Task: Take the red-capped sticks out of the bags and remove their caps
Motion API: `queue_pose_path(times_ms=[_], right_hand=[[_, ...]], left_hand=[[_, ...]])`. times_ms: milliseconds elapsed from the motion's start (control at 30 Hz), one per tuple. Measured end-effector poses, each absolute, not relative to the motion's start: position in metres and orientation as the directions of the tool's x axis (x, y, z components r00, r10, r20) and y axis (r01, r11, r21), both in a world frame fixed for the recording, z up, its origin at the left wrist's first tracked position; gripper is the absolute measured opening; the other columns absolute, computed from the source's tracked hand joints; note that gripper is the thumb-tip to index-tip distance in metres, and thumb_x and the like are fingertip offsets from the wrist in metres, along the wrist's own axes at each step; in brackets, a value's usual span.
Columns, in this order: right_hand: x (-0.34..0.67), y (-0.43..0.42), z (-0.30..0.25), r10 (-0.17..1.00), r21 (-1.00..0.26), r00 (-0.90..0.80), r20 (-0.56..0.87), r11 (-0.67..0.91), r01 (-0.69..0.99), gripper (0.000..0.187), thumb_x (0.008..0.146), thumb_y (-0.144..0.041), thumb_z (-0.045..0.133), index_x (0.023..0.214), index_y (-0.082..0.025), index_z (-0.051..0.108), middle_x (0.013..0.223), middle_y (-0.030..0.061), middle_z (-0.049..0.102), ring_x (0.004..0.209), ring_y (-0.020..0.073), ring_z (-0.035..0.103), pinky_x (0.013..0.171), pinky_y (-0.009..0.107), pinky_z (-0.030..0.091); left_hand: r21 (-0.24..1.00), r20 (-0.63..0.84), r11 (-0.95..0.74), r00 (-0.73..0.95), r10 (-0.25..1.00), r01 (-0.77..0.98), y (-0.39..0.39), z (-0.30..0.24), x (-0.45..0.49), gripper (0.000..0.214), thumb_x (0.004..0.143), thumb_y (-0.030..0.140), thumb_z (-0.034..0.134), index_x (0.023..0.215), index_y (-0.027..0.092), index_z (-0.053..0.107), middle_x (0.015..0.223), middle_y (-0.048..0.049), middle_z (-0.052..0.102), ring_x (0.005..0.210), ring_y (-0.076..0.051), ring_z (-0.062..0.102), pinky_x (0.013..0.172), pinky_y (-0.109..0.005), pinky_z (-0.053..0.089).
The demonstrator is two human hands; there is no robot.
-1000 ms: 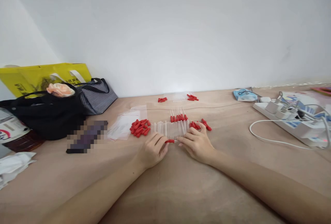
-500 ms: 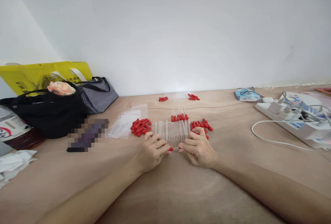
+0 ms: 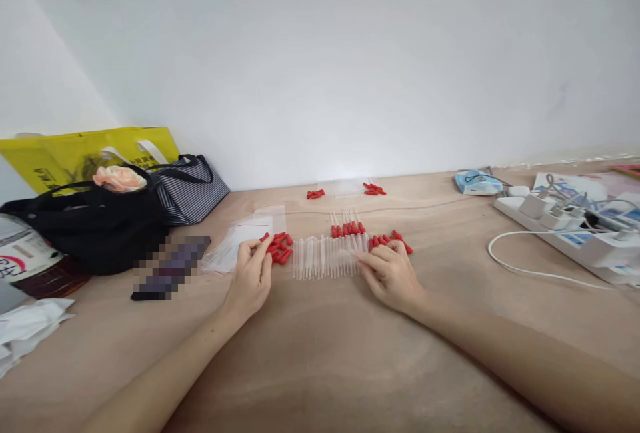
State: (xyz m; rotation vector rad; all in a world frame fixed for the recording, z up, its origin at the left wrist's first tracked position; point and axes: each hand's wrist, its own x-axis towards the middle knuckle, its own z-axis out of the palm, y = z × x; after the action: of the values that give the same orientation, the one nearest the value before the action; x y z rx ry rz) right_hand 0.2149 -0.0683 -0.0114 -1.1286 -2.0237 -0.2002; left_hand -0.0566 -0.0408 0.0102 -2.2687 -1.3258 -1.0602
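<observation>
A row of clear plastic tubes lies flat on the wooden table. My left hand is at the pile of red caps left of the row, thumb and forefinger pinched on a cap at the pile's near edge. My right hand rests at the row's right end, fingertips pressed together on the last tube. More red caps lie just beyond that hand. Several capped tubes sit behind the row.
Clear plastic bags lie left of the caps. A black bag, striped bag and yellow bag stand at left. A power strip with a white cable is at right, a face mask behind it. More tubes and caps lie by the wall.
My hands had been together in front of the row, holding a capped tube between them. They have parted: the left went to the left cap pile, the right to the row's right end.
</observation>
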Motion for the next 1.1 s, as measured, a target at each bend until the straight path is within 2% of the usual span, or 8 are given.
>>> queue_pose_path(times_ms=[67,167,267,367,533,733,1000,1100], right_hand=[[0.215,-0.060,-0.006,0.697,-0.282,-0.235,0.677,0.541,0.792,0.029,0.082,-0.017,0.038,0.099,-0.021,0.062,0.065,0.0013,0.060,0.065,0.0121,0.050,0.070,0.029,0.023],[0.212,-0.046,0.003,0.748,-0.305,-0.187,0.637,0.467,0.830,0.026,0.079,-0.018,0.041,0.090,-0.020,0.064,0.064,0.0011,0.061,0.064,0.0121,0.051,0.071,0.030,0.022],[0.205,-0.035,0.004,0.748,-0.234,-0.219,0.626,0.448,0.863,0.022,0.077,-0.018,0.043,0.079,-0.019,0.065,0.061,0.0011,0.062,0.062,0.0127,0.050,0.072,0.031,0.021],[0.199,-0.031,0.000,0.721,-0.127,-0.300,0.624,0.473,0.872,0.022,0.076,-0.015,0.043,0.073,-0.019,0.064,0.063,0.0020,0.062,0.066,0.0142,0.049,0.071,0.033,0.020],[0.202,-0.038,-0.002,0.723,-0.054,-0.383,0.575,0.501,0.864,0.021,0.079,-0.030,0.046,0.076,-0.019,0.063,0.070,0.0040,0.062,0.074,0.0170,0.047,0.070,0.034,0.019],[0.209,-0.046,0.001,0.755,-0.094,-0.411,0.511,0.525,0.846,0.039,0.074,-0.054,0.048,0.084,-0.020,0.064,0.075,0.0048,0.060,0.080,0.0190,0.047,0.073,0.036,0.020],[0.216,-0.039,0.001,0.813,-0.185,-0.341,0.472,0.470,0.863,0.052,0.066,-0.065,0.050,0.096,-0.023,0.061,0.087,0.0063,0.059,0.084,0.0209,0.049,0.071,0.034,0.023],[0.219,-0.029,0.009,0.855,-0.262,-0.254,0.452,0.400,0.879,0.044,0.071,-0.061,0.047,0.090,-0.023,0.062,0.083,0.0049,0.060,0.082,0.0197,0.051,0.071,0.033,0.024]], left_hand=[[0.107,0.696,-0.509,0.301,0.652,0.854,-0.031,0.015,-0.054,0.029,0.084,0.017,0.033,0.106,0.013,0.050,0.091,-0.0085,0.047,0.081,-0.017,0.050,0.075,-0.032,0.043],[0.151,0.631,-0.453,0.267,0.728,0.879,-0.018,0.020,-0.050,0.029,0.078,0.019,0.041,0.107,0.013,0.046,0.086,-0.0072,0.053,0.079,-0.019,0.052,0.071,-0.033,0.043],[0.141,0.582,-0.363,0.220,0.783,0.921,-0.008,0.020,-0.047,0.019,0.075,0.024,0.048,0.090,0.014,0.050,0.076,-0.0058,0.057,0.073,-0.021,0.052,0.066,-0.034,0.042],[0.040,0.563,-0.357,0.275,0.780,0.933,-0.003,0.015,-0.047,0.011,0.075,0.028,0.049,0.076,0.017,0.052,0.073,-0.0049,0.060,0.073,-0.022,0.052,0.067,-0.035,0.039],[0.016,0.601,-0.391,0.304,0.739,0.920,-0.003,0.008,-0.050,0.018,0.077,0.036,0.049,0.076,0.019,0.055,0.076,-0.0035,0.062,0.074,-0.021,0.051,0.068,-0.034,0.037],[0.009,0.676,-0.496,0.360,0.643,0.868,-0.020,0.009,-0.046,0.021,0.077,0.038,0.050,0.081,0.019,0.057,0.085,-0.0050,0.061,0.082,-0.021,0.050,0.074,-0.035,0.036],[0.022,0.562,-0.644,0.524,0.640,0.764,-0.035,0.010,-0.034,0.032,0.070,0.046,0.056,0.089,0.020,0.057,0.094,-0.0061,0.058,0.090,-0.022,0.049,0.080,-0.037,0.036],[0.041,0.563,-0.642,0.513,0.648,0.766,-0.034,0.010,-0.034,0.032,0.070,0.046,0.057,0.090,0.021,0.058,0.095,-0.0060,0.058,0.091,-0.023,0.049,0.080,-0.038,0.036]])
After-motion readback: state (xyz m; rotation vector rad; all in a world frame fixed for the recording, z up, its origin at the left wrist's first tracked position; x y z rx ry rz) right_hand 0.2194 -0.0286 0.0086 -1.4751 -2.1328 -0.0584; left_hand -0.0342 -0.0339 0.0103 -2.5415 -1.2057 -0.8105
